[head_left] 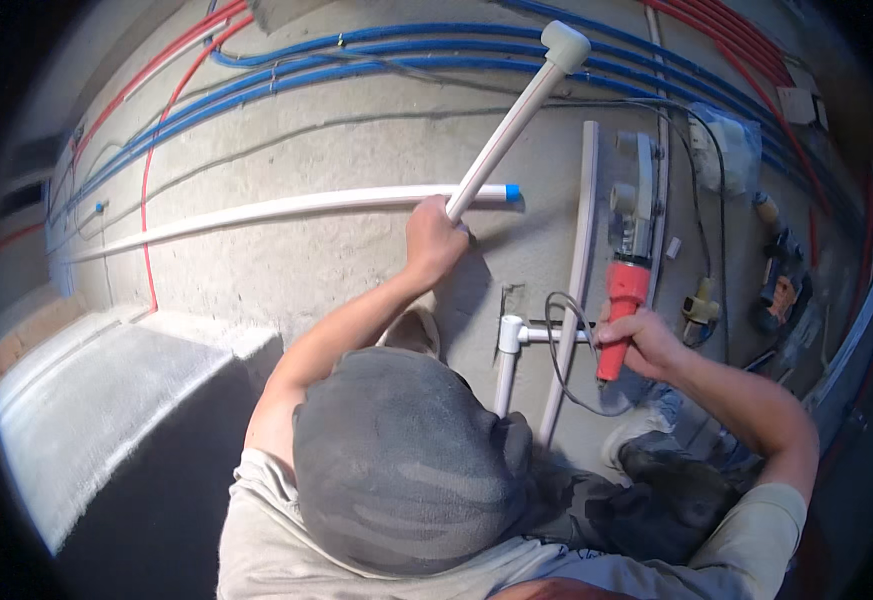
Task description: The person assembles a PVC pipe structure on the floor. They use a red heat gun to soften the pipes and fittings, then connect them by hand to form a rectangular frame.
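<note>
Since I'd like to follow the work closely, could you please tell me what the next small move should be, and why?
Probably bring the white elbow fitting toward the metal head of the red-handled pipe welding tool: the right hand grips that tool, the left hand holds the white pipe carrying the elbow, and fitting and tool are apart.

The left arm (341,325) is extended, left hand (435,240) clenched; right hand (646,343) curled, elbow (794,452) bent.
</note>
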Motion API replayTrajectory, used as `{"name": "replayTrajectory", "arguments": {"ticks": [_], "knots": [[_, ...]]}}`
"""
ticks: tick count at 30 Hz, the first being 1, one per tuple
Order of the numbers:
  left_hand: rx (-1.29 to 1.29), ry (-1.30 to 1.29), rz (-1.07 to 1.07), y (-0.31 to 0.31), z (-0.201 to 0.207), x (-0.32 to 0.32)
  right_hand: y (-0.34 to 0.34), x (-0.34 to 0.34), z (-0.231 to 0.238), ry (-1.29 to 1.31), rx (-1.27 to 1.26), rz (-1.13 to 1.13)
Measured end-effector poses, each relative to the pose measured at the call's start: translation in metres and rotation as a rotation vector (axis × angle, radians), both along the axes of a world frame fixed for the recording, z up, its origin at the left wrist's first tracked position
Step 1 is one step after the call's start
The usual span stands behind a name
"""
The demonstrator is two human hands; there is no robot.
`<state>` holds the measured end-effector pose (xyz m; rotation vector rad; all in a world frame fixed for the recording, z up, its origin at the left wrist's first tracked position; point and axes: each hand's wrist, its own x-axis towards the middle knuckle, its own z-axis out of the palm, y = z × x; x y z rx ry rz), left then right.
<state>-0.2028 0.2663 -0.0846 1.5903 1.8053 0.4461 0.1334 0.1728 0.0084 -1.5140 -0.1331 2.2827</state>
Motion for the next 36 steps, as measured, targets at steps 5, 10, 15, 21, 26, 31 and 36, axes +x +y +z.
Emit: {"name": "replayTrajectory", "arguments": {"ticks": [5,10,15,21,26,31,36], "knots": [[-0.117,-0.037,-0.032,0.058,0.027,-0.009,-0.043,-0.033,0.011,-0.018,-0.062,-0.151],[-0.198,-0.170,0.029,0.108,0.024,-0.028,-0.064,-0.062,0.032,-0.087,-0.017,-0.054],[-0.335,-0.590,0.170,0.118,0.042,-0.040,-0.064,-0.083,0.033,-0.210,0.240,0.161],[-0.045,-0.512,-0.015,0.128,0.142,-0.046,-0.056,-0.150,0.004,-0.166,0.354,0.023],[-0.191,-0.487,-0.491,0.127,0.217,0.049,-0.049,-0.176,-0.020,-0.317,0.439,0.037],[-0.337,-0.748,-1.112,0.078,0.236,0.182,-0.051,-0.186,-0.034,-0.436,0.398,-0.031],[-0.055,-0.964,-1.175,0.098,0.229,0.138,-0.057,-0.188,-0.037,-0.263,0.331,-0.176]]}}
